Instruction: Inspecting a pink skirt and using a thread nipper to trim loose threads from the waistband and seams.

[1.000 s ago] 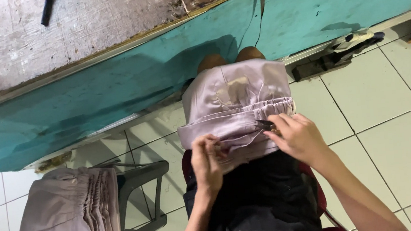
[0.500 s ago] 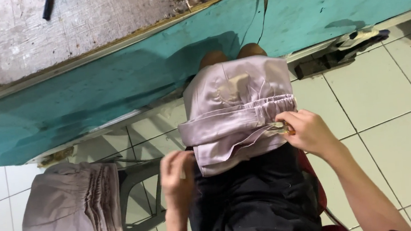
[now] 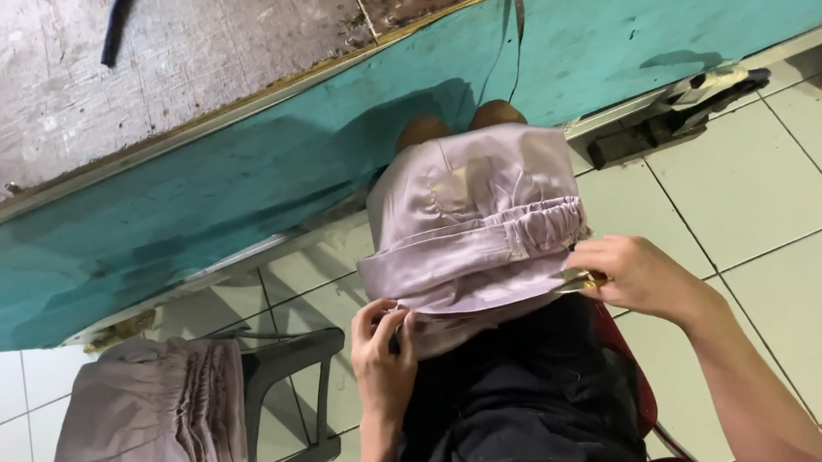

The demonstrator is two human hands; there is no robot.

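The pale lilac garment (image 3: 476, 225) is draped over the person's knees, elastic waistband facing them, so the lap works as a bench. The left hand (image 3: 383, 359) is curled shut on the lower left edge, pulling the fabric taut. The right hand (image 3: 636, 275) pinches the right end of the waistband, and something small and yellowish sits between its fingers, maybe snips, hard to tell. A stack of matching folded pieces (image 3: 150, 437) rests on the dark stool (image 3: 292, 403) at their left, within easy reach.
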